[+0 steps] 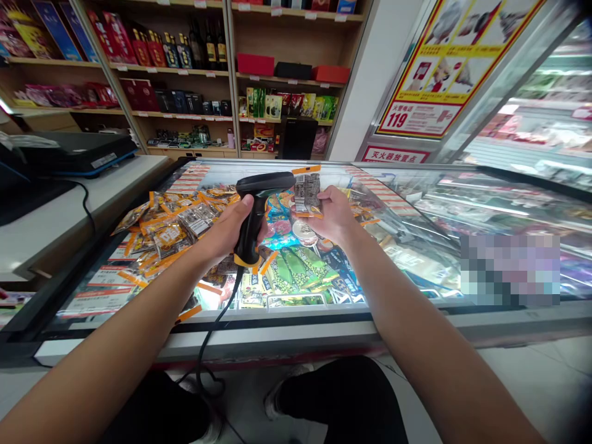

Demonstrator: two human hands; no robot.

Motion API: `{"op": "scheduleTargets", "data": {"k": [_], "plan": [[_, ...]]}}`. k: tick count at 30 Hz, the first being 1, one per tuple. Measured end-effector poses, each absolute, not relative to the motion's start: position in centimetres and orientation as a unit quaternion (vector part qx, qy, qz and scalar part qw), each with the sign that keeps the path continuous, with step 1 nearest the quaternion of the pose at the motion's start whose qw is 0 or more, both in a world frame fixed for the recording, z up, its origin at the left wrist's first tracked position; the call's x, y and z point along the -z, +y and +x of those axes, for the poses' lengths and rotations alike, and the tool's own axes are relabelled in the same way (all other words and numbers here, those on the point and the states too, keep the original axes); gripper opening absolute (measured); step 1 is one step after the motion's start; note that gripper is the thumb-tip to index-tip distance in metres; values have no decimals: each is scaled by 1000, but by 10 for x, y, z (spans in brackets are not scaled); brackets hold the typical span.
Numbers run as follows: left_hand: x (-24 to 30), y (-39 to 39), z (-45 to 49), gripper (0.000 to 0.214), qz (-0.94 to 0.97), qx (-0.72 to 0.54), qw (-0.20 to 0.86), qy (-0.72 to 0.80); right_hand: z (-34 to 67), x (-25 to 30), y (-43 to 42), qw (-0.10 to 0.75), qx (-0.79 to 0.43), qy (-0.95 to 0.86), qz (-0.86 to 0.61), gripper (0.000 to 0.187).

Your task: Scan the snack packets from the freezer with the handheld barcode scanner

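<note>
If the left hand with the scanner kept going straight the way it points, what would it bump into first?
Most likely the small snack packet held up in the right hand. The left hand aims the barcode scanner to the right, at that packet, with only a small gap between them, though depth is hard to judge.

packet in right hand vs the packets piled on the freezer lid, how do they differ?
The held packet is upright in the right hand, facing the scanner gripped by the left hand; the pile lies flat and scattered on the freezer lid, untouched. Both share orange-edged, see-through wrappers.
</note>
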State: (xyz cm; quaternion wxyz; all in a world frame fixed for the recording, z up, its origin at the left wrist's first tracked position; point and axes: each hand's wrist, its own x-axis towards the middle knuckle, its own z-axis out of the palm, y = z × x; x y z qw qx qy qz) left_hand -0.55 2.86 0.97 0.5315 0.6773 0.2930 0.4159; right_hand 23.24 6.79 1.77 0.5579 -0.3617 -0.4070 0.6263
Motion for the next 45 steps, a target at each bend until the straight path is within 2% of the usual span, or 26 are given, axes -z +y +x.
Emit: {"op": "scheduleTargets", "data": {"k": [3, 7, 11, 13, 16, 18, 19, 22, 26, 27, 31, 33, 37, 42, 45], "plan": [[-12, 28, -4, 70, 664, -419, 549, 285, 234, -15, 71, 548, -551, -478, -409, 21], [-16, 28, -3, 67, 638, -465, 543, 286, 254, -9, 80, 498, -264, -583, -585, 23], [-20, 30, -4, 67, 610, -513, 523, 303, 277, 0, 87, 329, -3, -559, -761, 53], [-22, 30, -5, 67, 598, -529, 518, 308, 276, 4, 86, 268, 52, -575, -771, 58], [-23, 32, -6, 69, 589, -542, 508, 319, 255, 6, 75, 299, -4, -699, -650, 50], [-24, 32, -5, 71, 589, -541, 501, 332, 233, 6, 62, 291, -155, -789, -519, 41], [-24, 33, -5, 72, 588, -539, 501, 337, 223, 6, 56, 255, -236, -811, -471, 39], [-23, 33, -3, 72, 577, -541, 510, 337, 200, 7, 40, 155, -332, -838, -404, 50], [-22, 31, -3, 69, 562, -541, 533, 329, 195, 6, 37, 116, -341, -835, -417, 68], [-23, 30, -3, 68, 559, -538, 537, 330, 198, 4, 38, 107, -339, -835, -420, 64], [-23, 29, -3, 65, 555, -534, 548, 327, 216, -13, 43, 67, -335, -841, -420, 23], [-23, 29, -3, 64, 561, -532, 548, 319, 229, -22, 44, 59, -351, -816, -456, 18], [-19, 31, -4, 66, 586, -512, 545, 313, 254, -31, 51, 121, -342, -754, -547, 12], [-13, 29, -2, 69, 638, -449, 539, 318, 267, -19, 65, 277, -269, -712, -586, 24], [-14, 25, -1, 72, 648, -418, 548, 325, 266, -14, 68, 309, -264, -719, -564, 28]]}}
